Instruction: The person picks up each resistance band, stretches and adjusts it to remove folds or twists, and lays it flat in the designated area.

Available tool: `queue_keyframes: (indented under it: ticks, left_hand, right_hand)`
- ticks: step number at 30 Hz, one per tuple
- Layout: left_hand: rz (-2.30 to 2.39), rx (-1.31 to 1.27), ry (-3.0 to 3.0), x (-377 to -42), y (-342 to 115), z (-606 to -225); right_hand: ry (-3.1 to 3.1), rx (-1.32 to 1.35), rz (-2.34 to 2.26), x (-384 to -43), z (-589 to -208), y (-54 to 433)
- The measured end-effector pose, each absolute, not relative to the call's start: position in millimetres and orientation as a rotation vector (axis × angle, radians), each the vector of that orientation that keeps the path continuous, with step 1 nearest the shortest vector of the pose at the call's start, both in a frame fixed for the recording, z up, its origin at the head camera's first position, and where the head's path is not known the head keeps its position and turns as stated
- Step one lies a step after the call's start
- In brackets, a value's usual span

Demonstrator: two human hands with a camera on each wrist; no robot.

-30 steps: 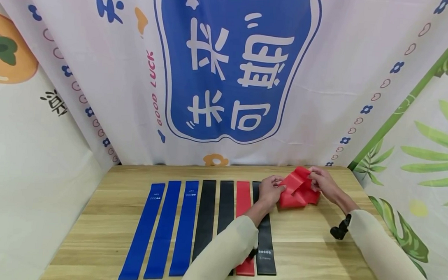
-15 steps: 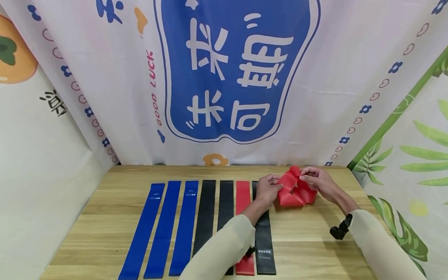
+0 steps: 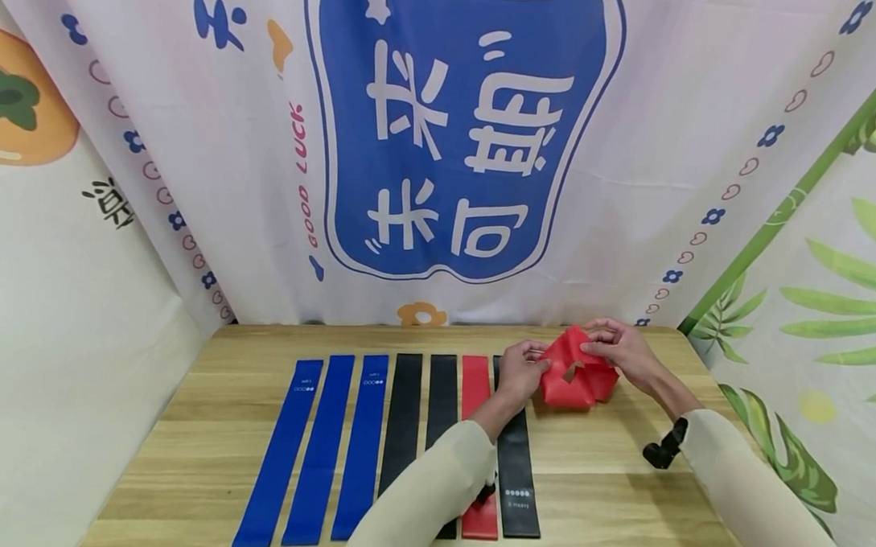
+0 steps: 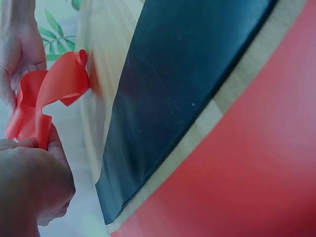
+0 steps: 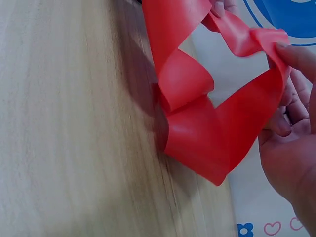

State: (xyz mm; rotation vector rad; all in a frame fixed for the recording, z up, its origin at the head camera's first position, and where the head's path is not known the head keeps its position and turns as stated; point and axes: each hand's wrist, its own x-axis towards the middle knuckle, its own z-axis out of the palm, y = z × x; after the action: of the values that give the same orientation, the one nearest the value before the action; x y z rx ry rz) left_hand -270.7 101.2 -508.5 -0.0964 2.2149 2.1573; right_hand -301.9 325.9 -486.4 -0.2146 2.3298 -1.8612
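A crumpled red resistance loop band [image 3: 567, 391] is held up over the right back of the table, with its lower folds close to the wood. My left hand [image 3: 519, 373] pinches its left side between thumb and fingers. On the upper right side, my right hand [image 3: 627, 354] pinches the same band. In the right wrist view the red band [image 5: 197, 128] forms a twisted, open loop, its edge between the thumb and fingers of my right hand [image 5: 296, 118]. The left wrist view shows my left hand [image 4: 34, 182] gripping the near end of the loop.
Flat bands lie side by side to the left: several black ones, such as the nearest black band [image 3: 518, 477], a red band [image 3: 475, 379], and blue bands, including the leftmost blue band [image 3: 279, 453]. A printed curtain [image 3: 652, 152] hangs behind the wooden table [image 3: 604, 488].
My right hand has shifted slightly left along the red band. The held band's folds have changed shape, with its top now more pointed. My left hand stays nearly in place.
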Motion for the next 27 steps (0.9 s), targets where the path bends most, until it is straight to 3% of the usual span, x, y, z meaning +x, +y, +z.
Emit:
queue_keyframes:
  ticks: [16, 27]
  left_hand:
    - [2.248, 0.018, 2.166, -271.8, 101.6, -500.1]
    - [2.260, 0.025, 2.206, -274.3, 103.6, -492.4]
  right_hand:
    - [2.501, -0.413, -1.807, -298.5, -470.9, 318.5]
    - [2.610, -0.397, -1.678, -292.3, -440.9, 314.9]
